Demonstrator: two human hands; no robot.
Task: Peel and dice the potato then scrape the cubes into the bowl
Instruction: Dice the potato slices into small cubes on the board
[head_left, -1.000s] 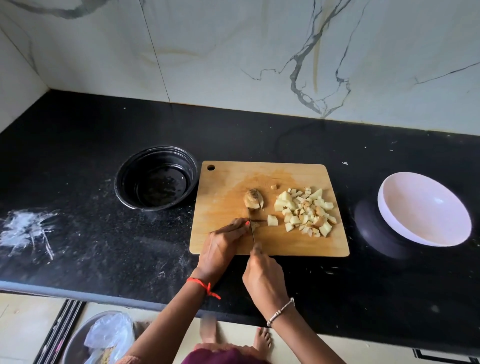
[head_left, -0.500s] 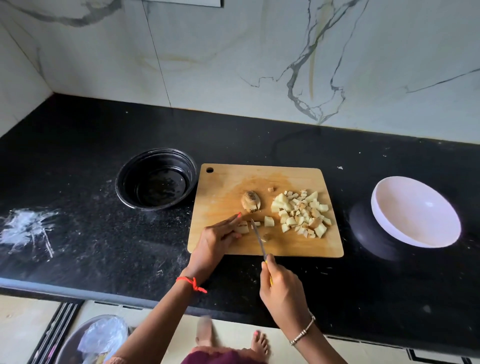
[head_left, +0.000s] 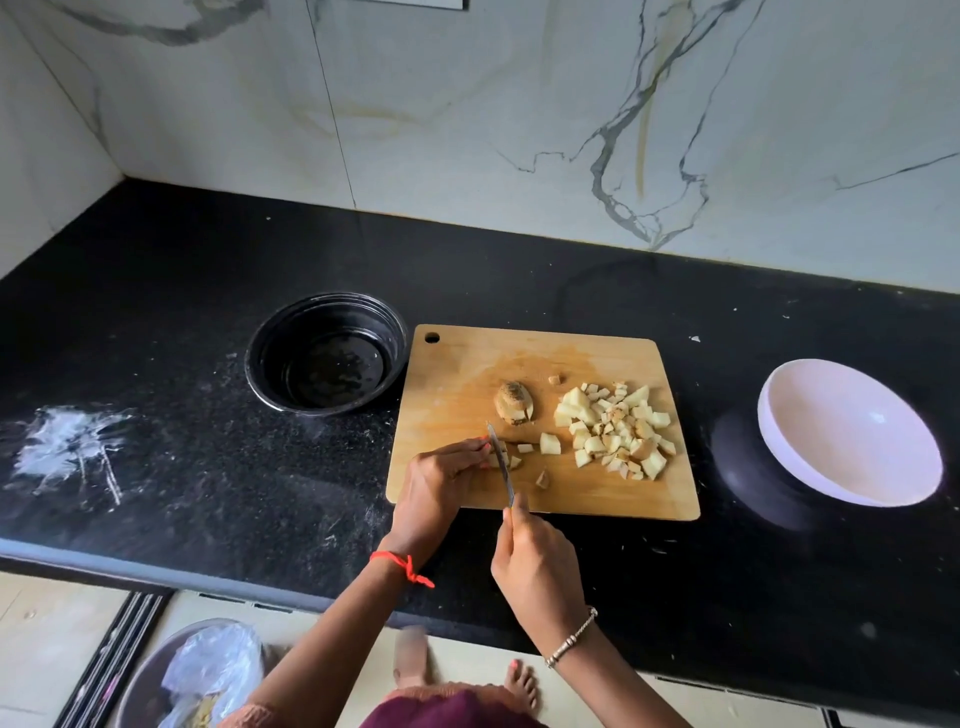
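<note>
Dicing: your left hand (head_left: 439, 483) pinches a potato piece (head_left: 515, 461) on the board (head_left: 457, 384). Right hand (head_left: 535, 564) grips the knife (head_left: 499, 460); slice down next.

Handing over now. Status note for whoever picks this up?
Left grip pins a potato piece at the board's near-left corner; right grip holds the knife, blade on that piece.
Done: cube pile on the board's right side.
To do: dice this piece and the skin-on end, then scrape everything into a bowl; the white bowl is empty.
</note>
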